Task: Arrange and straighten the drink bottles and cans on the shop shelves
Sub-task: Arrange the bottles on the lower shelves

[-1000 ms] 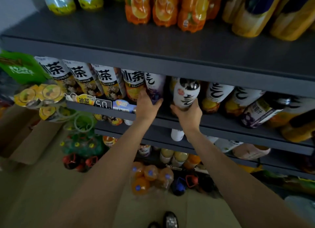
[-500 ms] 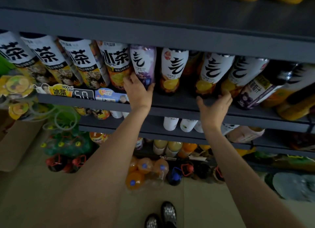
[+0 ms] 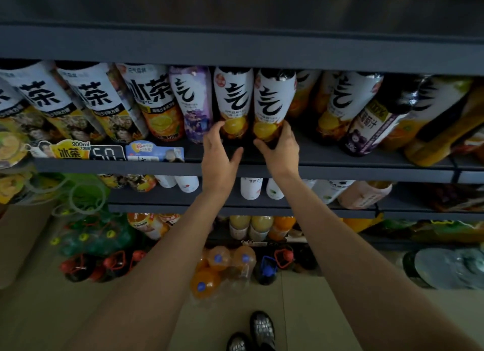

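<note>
At the shelf (image 3: 340, 164) edge, my right hand (image 3: 281, 152) wraps the base of a white-labelled bottle (image 3: 272, 101), fingers curled round it. My left hand (image 3: 220, 156) is spread, fingertips touching the twin bottle (image 3: 233, 99) just beside. A purple bottle (image 3: 192, 101) stands to their left.

Shelf tag (image 3: 70, 148): "900ml", "冰茶"; bottles (image 3: 153, 93): "冰茶".
</note>
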